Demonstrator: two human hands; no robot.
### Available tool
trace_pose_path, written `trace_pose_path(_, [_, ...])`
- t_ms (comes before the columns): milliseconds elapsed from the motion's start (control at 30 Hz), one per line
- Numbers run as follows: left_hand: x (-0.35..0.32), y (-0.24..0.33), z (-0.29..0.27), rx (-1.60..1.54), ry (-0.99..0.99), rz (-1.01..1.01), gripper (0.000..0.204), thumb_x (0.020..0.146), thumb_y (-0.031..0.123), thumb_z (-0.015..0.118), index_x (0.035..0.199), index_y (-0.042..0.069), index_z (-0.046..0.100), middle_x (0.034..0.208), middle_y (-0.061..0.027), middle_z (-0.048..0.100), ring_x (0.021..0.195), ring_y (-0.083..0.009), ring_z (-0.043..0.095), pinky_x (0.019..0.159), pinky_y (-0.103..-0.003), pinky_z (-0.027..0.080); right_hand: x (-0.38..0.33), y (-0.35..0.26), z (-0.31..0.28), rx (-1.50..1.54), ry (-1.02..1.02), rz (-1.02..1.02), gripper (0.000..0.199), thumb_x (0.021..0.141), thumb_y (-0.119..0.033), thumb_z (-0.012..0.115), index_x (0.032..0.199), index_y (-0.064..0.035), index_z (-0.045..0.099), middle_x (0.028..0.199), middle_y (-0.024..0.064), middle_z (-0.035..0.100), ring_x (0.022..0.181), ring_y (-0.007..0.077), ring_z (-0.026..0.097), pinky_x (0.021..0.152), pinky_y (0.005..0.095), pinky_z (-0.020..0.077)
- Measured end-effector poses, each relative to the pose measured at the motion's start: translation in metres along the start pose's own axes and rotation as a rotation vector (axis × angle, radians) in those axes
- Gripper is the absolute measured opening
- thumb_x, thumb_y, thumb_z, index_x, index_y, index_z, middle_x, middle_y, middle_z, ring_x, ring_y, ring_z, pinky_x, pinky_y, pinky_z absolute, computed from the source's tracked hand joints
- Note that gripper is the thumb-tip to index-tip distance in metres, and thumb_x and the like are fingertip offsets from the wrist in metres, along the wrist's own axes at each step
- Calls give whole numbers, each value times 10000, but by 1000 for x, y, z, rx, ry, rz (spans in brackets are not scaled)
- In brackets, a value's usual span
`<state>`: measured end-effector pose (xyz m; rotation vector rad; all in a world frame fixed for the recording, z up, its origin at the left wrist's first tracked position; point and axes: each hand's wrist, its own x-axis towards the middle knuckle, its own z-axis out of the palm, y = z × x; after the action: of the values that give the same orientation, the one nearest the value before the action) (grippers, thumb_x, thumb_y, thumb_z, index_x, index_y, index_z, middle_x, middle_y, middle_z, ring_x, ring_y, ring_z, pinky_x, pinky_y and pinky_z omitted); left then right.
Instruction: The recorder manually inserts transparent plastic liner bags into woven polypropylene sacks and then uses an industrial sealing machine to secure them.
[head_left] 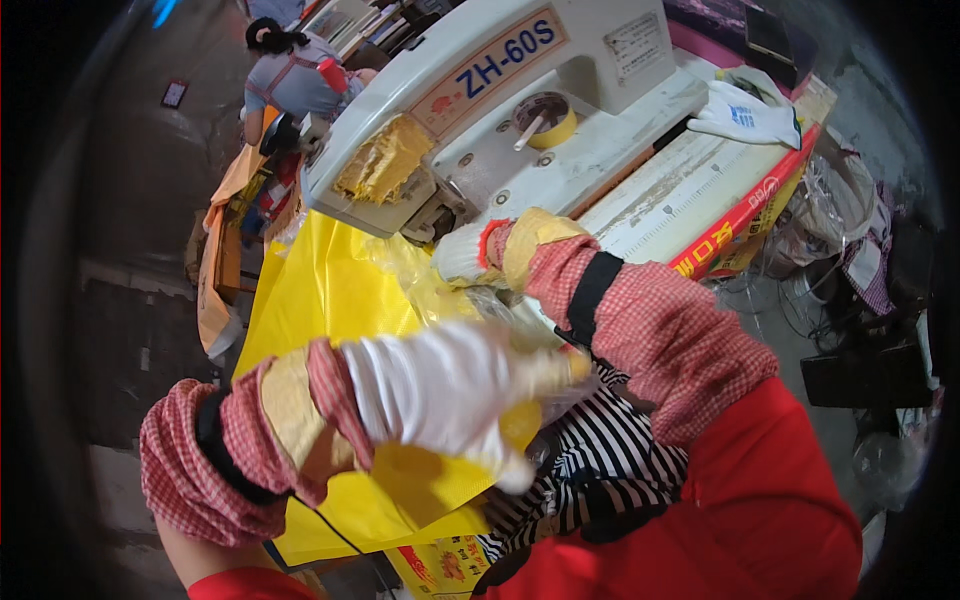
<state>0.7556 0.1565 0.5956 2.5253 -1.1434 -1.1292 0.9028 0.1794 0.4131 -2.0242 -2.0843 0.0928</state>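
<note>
A large yellow sheet (320, 290), which looks like bag fabric, spreads under the head of a pale grey machine (400, 110) shaped like an industrial sewing machine. My left hand (440, 385), in a white glove, hovers over the sheet. Motion blurs it, but thumb and forefinger show apart with nothing visible between them. Beside the machine's head, my right hand (465, 252), also gloved, rests by the sheet and some clear plastic film (410, 270). Its fingers are mostly hidden, so any grip cannot be made out. Red checked sleeve covers wrap both forearms.
A roll of yellow tape (545, 120) lies on the machine bed. Farther right, a white glove (745, 112) sits on the red-edged worktable (660, 205). Clear plastic bags (830, 190) hang beyond it. Another person (295, 75) works at the far left. Striped cloth (600, 450) covers my lap.
</note>
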Motion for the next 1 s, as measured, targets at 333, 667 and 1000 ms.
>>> trace_pose_path(333, [-28, -10, -29, -478, -736, -694, 490, 852, 513, 572, 1016, 61, 664, 889, -133, 661, 864, -195, 605, 776, -319, 458, -3, -15, -1, 163, 105, 182, 314, 631, -343, 712, 809, -87, 674, 757, 134, 649, 723, 330, 626, 638, 407, 493])
trace_pose_path(667, [-82, 70, 27, -75, -968, -811, 529, 808, 598, 509, 966, 123, 679, 859, -90, 665, 864, -309, 618, 779, -394, 468, 12, -13, 45, -161, -33, 8, 235, 585, -307, 731, 686, -99, 690, 658, 117, 638, 653, 284, 634, 579, 402, 507])
trace_pose_path(1000, [-76, 76, 68, -59, -712, -583, 484, 761, 500, 596, 809, 25, 676, 749, -180, 647, 761, -366, 618, 688, -412, 487, 27, -31, 71, 33, 155, 496, 120, 737, -222, 620, 779, -159, 713, 753, 67, 665, 679, 223, 629, 583, 383, 495])
